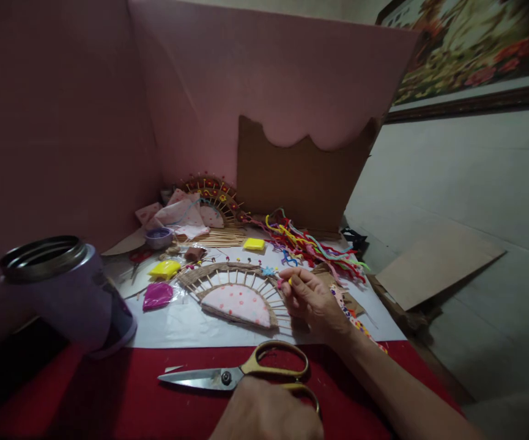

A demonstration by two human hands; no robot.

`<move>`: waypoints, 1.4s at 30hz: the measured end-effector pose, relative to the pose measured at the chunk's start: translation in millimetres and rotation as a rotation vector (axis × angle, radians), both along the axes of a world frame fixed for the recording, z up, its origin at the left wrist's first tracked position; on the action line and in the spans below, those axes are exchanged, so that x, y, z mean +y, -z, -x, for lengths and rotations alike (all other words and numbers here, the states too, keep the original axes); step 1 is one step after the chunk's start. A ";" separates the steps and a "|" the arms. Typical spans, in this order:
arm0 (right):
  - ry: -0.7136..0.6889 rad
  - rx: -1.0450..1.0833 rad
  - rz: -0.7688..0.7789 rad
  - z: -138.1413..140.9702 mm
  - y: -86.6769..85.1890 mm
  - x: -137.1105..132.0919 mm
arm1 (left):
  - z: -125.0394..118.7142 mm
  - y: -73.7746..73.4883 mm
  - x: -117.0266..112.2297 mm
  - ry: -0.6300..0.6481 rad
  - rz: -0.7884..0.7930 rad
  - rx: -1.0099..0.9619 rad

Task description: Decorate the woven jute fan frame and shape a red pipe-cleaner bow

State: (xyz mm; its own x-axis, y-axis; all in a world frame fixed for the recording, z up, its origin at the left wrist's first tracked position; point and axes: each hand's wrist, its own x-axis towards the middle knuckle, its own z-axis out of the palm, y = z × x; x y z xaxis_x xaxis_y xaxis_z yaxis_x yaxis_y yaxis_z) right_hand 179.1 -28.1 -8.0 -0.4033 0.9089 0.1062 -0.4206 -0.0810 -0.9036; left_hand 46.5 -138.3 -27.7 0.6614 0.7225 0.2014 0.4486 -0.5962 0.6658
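My right hand [317, 302] is closed in a pinch, with a small yellow piece [290, 281] at thumb and fingertips. It is over the right side of a half-round fan-like craft [236, 304], made of a pink dotted half-disc, thin sticks and a brown twine-like arc with small coloured balls. A light blue flower-like shape [268, 271] sits on the arc near my fingers. My left hand [268, 412] is at the bottom, blurred, knuckles up, fingers hidden. It covers part of the handles of the scissors [227, 376]; whether it grips them I cannot tell.
A lilac tumbler [76, 305] stands open at left. Yellow packets [166, 269] and a magenta packet [158, 296] lie on the white sheet [167, 330]. Several pipe cleaners [310, 241] are heaped behind my right hand. Brown cardboard [301, 177] leans at the back.
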 end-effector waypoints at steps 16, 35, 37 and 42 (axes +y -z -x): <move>0.174 -0.116 -0.172 1.6 -1.3 -5.5 | 29.8 -77.1 48.2 -0.217 0.390 -0.759; 0.476 -0.434 -0.497 3.0 2.8 -10.6 | 43.7 -32.4 69.0 -0.284 0.777 -0.991; 0.486 -0.480 -0.554 1.8 6.0 -11.0 | 42.5 -31.5 68.4 -0.275 0.765 -0.977; 0.454 -0.527 -0.693 -1.4 6.4 -13.9 | 39.5 -32.8 65.3 -0.343 0.720 -0.959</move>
State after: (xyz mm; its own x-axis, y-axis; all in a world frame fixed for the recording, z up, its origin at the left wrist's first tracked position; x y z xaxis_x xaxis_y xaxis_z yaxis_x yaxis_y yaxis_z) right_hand 180.5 -42.0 -14.4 -0.1797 0.7936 0.5813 0.1898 0.6078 -0.7711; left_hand 7.1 -73.0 5.1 0.2221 0.9749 -0.0145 -0.3380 0.0910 0.9367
